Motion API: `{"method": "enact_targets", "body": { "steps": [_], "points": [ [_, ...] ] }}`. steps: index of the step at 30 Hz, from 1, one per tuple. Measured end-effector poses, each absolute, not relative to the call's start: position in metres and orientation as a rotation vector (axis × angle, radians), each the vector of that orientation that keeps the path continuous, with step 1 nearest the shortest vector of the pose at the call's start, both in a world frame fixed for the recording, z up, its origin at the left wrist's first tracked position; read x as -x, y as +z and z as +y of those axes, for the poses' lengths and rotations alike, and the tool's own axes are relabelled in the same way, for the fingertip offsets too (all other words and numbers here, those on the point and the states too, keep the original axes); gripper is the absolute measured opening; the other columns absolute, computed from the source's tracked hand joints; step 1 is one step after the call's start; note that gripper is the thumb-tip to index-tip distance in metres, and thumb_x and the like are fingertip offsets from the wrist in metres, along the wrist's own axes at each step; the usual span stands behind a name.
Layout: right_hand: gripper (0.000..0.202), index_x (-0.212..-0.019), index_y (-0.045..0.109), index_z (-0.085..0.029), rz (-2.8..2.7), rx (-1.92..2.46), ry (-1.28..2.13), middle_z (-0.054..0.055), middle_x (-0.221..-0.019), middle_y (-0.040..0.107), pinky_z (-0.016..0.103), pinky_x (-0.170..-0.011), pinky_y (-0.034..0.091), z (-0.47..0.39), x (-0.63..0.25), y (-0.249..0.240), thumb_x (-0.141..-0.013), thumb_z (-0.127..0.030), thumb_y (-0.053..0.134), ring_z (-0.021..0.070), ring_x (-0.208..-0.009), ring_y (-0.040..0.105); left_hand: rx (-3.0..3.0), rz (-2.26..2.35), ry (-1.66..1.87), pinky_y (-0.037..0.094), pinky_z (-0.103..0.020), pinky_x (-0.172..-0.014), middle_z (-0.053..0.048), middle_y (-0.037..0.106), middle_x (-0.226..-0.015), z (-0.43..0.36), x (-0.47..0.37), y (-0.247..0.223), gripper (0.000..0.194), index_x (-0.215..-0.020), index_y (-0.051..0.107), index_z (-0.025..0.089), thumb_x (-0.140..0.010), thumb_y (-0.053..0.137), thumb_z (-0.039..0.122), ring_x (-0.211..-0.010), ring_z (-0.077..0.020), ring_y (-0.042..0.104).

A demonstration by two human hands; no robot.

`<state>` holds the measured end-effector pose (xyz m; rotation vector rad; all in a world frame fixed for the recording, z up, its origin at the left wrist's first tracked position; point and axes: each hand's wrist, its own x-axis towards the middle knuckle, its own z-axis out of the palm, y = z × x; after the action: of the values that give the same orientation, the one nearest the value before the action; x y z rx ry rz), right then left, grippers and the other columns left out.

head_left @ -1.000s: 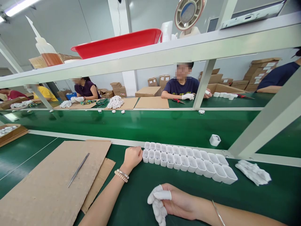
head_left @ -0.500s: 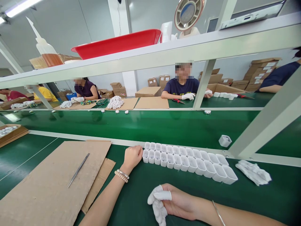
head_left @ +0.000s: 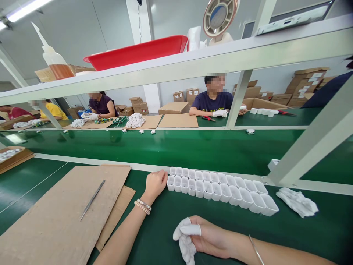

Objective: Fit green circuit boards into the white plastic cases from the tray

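My left hand (head_left: 156, 184) is closed in a fist on the green table (head_left: 162, 228), touching or very near the left end of two rows of small white cups (head_left: 216, 191). Nothing shows in that fist. In front of the cups, my right hand (head_left: 193, 237) rests with white covers on its fingertips. Its thumb and curled fingers are together, and no object is visible between them. A crumpled white glove (head_left: 298, 202) lies to the right of the cups.
Tweezers (head_left: 92, 200) lie on a cardboard sheet (head_left: 60, 209) at left. Beyond the cups runs a green conveyor belt (head_left: 176, 147). A slanted post (head_left: 317, 136) stands at right, and a shelf (head_left: 165, 70) crosses above. Other people sit across the belt.
The white cup on the belt has moved right, partly behind the post. Small white pieces on the belt have also shifted right. Both my hands have stayed still.
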<state>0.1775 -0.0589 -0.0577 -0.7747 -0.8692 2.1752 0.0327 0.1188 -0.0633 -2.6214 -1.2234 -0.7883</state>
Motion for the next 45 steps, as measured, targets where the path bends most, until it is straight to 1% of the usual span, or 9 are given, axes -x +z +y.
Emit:
{"method": "enact_targets", "body": {
  "steps": [7,15,21,27,31,33,35,39,45],
  "points": [
    [0.032,-0.084,0.068,-0.006,-0.869,0.757,2.181,0.009,-0.067,0.068,0.028,-0.053,0.045,-0.058,-0.177,-0.057,-0.076,-0.036,0.068,0.0162,-0.052,0.064,2.614,-1.222,-0.824,0.032,-0.026,-0.057,-0.004,0.063,-0.065,0.117,-0.033,-0.059,0.030,-0.086,0.058,0.017,-0.099,0.033,0.025,-0.060,-0.0167,0.058],
    [0.033,-0.083,0.068,-0.005,-0.852,0.748,2.174,0.011,-0.065,0.067,0.028,-0.052,0.045,-0.060,-0.177,-0.057,-0.076,-0.037,0.069,0.0159,-0.051,0.063,2.647,-1.185,-0.879,0.041,-0.030,-0.067,-0.002,0.065,-0.071,0.118,-0.033,-0.060,0.024,-0.111,0.054,0.016,-0.099,0.034,0.023,-0.065,-0.0193,0.060],
    [0.029,-0.083,0.068,-0.006,-0.872,0.742,2.167,0.009,-0.068,0.068,0.033,-0.060,0.049,-0.060,-0.177,-0.059,-0.078,-0.035,0.067,0.0149,-0.052,0.063,2.700,-1.132,-0.862,0.044,-0.031,-0.073,-0.006,0.066,-0.096,0.117,-0.033,-0.057,0.022,-0.111,0.051,0.018,-0.097,0.034,0.017,-0.079,-0.0195,0.060],
    [0.030,-0.083,0.068,-0.006,-0.872,0.717,2.176,0.009,-0.067,0.067,0.033,-0.060,0.049,-0.060,-0.177,-0.057,-0.077,-0.036,0.069,0.0140,-0.051,0.062,2.792,-1.058,-0.884,0.045,-0.033,-0.076,-0.007,0.062,-0.094,0.116,-0.034,-0.058,0.021,-0.103,0.052,0.018,-0.097,0.032,0.017,-0.082,-0.0204,0.057],
    [0.031,-0.084,0.068,-0.005,-0.877,0.719,2.171,0.010,-0.068,0.067,0.033,-0.059,0.048,-0.060,-0.178,-0.058,-0.077,-0.036,0.069,0.0141,-0.051,0.061,2.999,-1.120,-1.241,0.046,-0.037,-0.087,-0.008,0.061,-0.103,0.118,-0.032,-0.058,0.021,-0.112,0.048,0.019,-0.100,0.032,0.027,-0.095,-0.0206,0.058],
    [0.033,-0.085,0.068,-0.005,-0.878,0.728,2.169,0.010,-0.067,0.067,0.032,-0.058,0.048,-0.059,-0.178,-0.059,-0.077,-0.037,0.069,0.0154,-0.052,0.062,3.248,-1.047,-1.495,0.045,-0.037,-0.096,-0.011,0.058,-0.117,0.122,-0.030,-0.060,0.032,-0.128,0.038,0.020,-0.099,0.037,0.034,-0.109,-0.0202,0.056],
    [0.033,-0.085,0.068,-0.005,-0.876,0.736,2.166,0.010,-0.067,0.067,0.032,-0.057,0.047,-0.059,-0.178,-0.059,-0.076,-0.037,0.069,0.0162,-0.052,0.063,3.510,-0.895,-1.583,0.039,-0.040,-0.106,-0.013,0.048,-0.133,0.128,-0.027,-0.062,0.057,-0.141,0.021,0.024,-0.094,0.050,0.040,-0.125,-0.0216,0.047],
    [0.031,-0.084,0.068,-0.006,-0.878,0.731,2.170,0.009,-0.066,0.067,0.032,-0.058,0.048,-0.059,-0.178,-0.059,-0.077,-0.036,0.068,0.0149,-0.051,0.062,3.770,-0.845,-1.357,0.024,-0.048,-0.115,-0.014,0.023,-0.153,0.136,-0.022,-0.067,0.108,-0.149,0.002,0.033,-0.073,0.078,0.041,-0.140,-0.0290,0.028],
    [0.032,-0.085,0.069,-0.005,-0.867,0.707,2.178,0.010,-0.067,0.068,0.030,-0.056,0.049,-0.060,-0.178,-0.059,-0.077,-0.036,0.069,0.0156,-0.053,0.064,3.883,-0.897,-0.994,0.019,-0.052,-0.116,-0.013,0.016,-0.156,0.133,-0.020,-0.058,0.123,-0.150,-0.006,0.035,-0.066,0.084,0.039,-0.143,-0.0326,0.020]
  ]
}}
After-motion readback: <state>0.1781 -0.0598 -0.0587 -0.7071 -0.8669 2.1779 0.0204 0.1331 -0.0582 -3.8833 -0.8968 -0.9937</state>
